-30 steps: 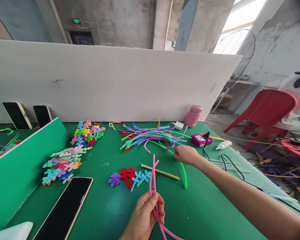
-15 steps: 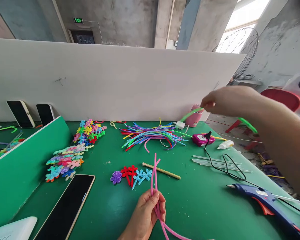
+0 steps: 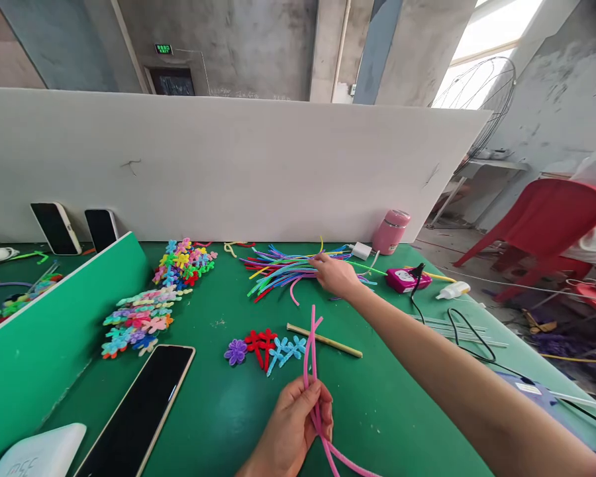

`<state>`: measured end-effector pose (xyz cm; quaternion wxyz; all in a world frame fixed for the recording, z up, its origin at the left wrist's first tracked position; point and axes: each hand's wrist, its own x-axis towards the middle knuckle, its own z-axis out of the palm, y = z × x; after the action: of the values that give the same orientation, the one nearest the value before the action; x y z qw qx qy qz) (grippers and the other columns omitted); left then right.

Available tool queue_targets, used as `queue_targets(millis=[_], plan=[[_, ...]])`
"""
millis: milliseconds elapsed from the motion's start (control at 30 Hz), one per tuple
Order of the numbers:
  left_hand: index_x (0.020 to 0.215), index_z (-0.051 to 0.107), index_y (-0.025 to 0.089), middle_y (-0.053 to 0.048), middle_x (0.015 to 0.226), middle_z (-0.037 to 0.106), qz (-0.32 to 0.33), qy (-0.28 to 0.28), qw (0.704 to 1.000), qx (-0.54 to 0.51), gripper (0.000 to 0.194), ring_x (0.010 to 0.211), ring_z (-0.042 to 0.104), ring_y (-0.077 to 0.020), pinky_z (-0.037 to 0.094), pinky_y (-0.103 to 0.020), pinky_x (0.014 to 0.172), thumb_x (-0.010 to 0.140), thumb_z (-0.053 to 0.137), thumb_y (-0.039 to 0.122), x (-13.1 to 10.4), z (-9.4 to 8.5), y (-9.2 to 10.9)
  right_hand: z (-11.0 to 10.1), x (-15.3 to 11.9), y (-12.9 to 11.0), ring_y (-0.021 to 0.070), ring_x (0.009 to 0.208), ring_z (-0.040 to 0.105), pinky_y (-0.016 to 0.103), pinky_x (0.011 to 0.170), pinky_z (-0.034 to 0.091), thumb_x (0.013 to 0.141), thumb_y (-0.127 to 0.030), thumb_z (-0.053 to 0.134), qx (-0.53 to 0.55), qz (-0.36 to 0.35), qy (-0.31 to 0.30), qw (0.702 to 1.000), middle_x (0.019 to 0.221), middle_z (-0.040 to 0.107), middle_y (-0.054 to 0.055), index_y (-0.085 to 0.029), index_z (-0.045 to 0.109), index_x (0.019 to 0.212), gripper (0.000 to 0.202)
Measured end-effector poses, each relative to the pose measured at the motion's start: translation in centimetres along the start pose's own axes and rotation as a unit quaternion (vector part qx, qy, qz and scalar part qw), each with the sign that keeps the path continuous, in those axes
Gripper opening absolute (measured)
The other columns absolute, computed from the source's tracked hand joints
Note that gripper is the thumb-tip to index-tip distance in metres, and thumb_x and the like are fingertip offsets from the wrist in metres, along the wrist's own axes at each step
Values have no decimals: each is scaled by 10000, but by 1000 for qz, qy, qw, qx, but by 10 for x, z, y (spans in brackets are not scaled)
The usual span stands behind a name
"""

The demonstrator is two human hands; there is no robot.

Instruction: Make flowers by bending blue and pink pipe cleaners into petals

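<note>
My left hand, low in the middle, is closed around pink pipe cleaners. Their upper ends stand up close together, and below the fingers they cross and spread. My right hand reaches across to the multicoloured pile of pipe cleaners. Its fingers are bent together on the pile; what they pinch is hidden. Just left of the pink strands lie a purple flower, red flower shapes with stems and light blue ones. A thin tan stick lies behind the strands.
Finished pipe-cleaner flowers are heaped at the left by a green divider. A phone lies in front. A pink bottle, magenta box, glue bottle, clear sticks and black cable are at right. My forearm partly covers a glue gun.
My right hand has come down and left from beside the pink bottle to the pile. The green pipe cleaner it carried no longer shows in it. My left hand keeps its hold.
</note>
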<state>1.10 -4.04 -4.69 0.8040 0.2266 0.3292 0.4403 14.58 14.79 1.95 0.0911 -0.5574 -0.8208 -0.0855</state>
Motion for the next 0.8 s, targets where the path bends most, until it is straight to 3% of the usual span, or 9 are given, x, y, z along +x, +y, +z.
queue_targets(millis=[167,267,433,500,600,700,800], plan=[[653,566,117,2,525,520,6,-4,1000,6,195,469,464,-80,365,-214,475,734,584,294,0,2,2,-21,-36,14,143,775,582,229,608,437,844,-239,365,58,29,55,996,1156,513,72,-200,508,1130,322],[649,566,117,-2,525,523,7,-10,1000,6,186,471,471,-85,365,-215,472,734,581,282,1,2,2,-21,-78,15,126,676,566,213,564,429,837,-272,386,229,58,97,967,921,608,54,-163,577,990,268],[662,579,124,-8,536,540,5,-18,1000,-4,177,485,493,-98,388,-232,502,735,578,285,-1,2,5,-9,-150,-16,143,642,554,226,552,421,829,-307,408,399,63,8,915,712,630,34,-156,621,855,263],[676,595,119,-17,559,555,17,-24,1000,6,181,514,510,-107,401,-242,530,747,565,283,-2,2,6,-10,-165,-30,140,654,554,231,572,420,846,-290,384,400,37,-15,915,746,633,35,-166,622,850,268],[669,612,114,-24,589,567,28,-23,999,20,180,541,525,-113,407,-249,566,741,573,275,-5,4,6,-9,-168,-39,136,660,556,230,576,414,835,-246,400,342,20,-11,939,801,623,39,-178,608,917,234],[668,628,110,-22,595,555,48,-21,998,28,173,545,509,-102,393,-237,567,731,584,265,-7,5,4,1,-159,-35,152,746,560,231,612,410,805,-241,451,218,37,15,975,868,599,50,-185,583,988,232],[671,637,107,10,552,492,62,-11,997,37,179,507,445,-68,365,-213,536,736,582,264,-8,6,2,14,-150,-27,178,803,555,248,647,394,801,-276,471,124,55,19,991,842,593,53,-202,612,918,197]])
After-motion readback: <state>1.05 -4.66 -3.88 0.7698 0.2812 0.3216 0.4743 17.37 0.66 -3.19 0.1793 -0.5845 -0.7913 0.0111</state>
